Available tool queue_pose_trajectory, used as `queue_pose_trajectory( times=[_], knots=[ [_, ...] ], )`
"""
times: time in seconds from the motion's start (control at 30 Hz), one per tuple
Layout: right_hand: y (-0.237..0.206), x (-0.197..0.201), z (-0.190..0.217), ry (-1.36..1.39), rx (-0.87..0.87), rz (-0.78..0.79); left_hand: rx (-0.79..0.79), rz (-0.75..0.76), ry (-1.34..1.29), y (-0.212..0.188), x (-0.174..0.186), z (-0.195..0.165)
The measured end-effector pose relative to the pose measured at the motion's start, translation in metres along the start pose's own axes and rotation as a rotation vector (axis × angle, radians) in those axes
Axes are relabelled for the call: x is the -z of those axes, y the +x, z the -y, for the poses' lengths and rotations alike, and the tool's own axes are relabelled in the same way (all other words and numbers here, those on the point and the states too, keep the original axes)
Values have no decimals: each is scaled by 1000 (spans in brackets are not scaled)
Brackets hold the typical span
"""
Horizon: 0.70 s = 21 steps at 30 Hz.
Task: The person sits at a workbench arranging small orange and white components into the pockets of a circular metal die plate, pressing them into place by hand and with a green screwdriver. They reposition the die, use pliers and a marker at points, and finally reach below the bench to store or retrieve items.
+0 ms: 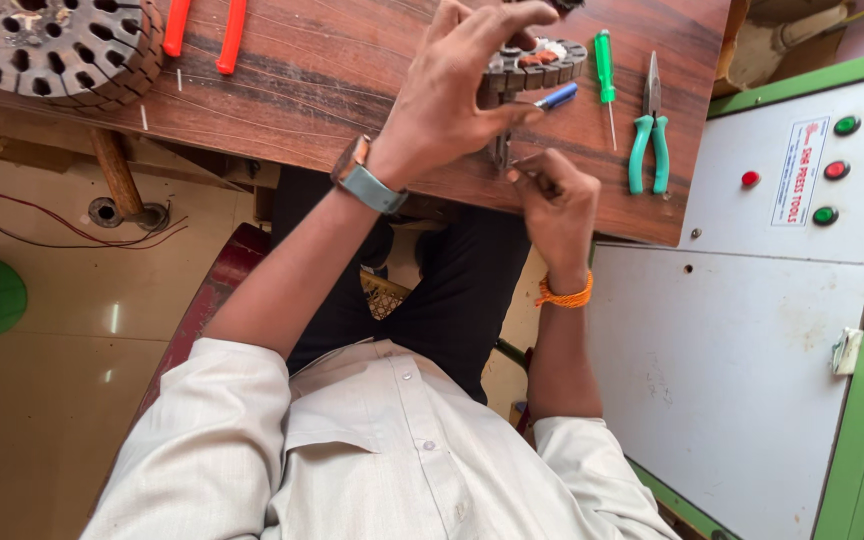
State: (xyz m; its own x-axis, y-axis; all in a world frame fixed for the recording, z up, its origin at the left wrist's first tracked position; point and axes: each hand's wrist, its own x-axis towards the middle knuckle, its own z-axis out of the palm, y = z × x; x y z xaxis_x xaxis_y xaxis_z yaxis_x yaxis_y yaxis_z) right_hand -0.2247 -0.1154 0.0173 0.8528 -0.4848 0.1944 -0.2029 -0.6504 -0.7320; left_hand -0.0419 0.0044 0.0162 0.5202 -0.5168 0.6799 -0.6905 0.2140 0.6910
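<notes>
Left hand (452, 95) is curled around the dark slotted metal ring with copper windings (537, 65), thumb and fingers clamping it on edge above the reddish wooden tabletop (332, 70), while the right hand (557, 205) sits just below it at the table's near edge, fingertips pinched together on something too thin to make out. A blue-handled tool (556, 97) pokes out just under the ring, a green-handled screwdriver (605, 70) and teal-handled pliers (649, 135) lie to the right, and a bigger slotted disc (52, 45) rests far left.

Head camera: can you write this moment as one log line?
left hand: grips round slotted metal part | right hand: pinches something thin below it | green pliers: on table
</notes>
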Motion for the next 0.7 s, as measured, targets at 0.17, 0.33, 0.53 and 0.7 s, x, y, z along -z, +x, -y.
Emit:
queue_pose_trajectory(
  times=[0.17,0.33,0.53,0.7],
  knots=[
    [14,36,-6,132,27,-100,-19,-41,229,-7,-12,5],
    [33,56,5,42,147,-140,-33,-51,145,-13,-12,14],
    [72,50,24,19,347,-52,2,-40,166,-21,-6,11],
    [99,43,29,-34,342,-31,-29,-39,182,-20,-6,11]
  ],
)
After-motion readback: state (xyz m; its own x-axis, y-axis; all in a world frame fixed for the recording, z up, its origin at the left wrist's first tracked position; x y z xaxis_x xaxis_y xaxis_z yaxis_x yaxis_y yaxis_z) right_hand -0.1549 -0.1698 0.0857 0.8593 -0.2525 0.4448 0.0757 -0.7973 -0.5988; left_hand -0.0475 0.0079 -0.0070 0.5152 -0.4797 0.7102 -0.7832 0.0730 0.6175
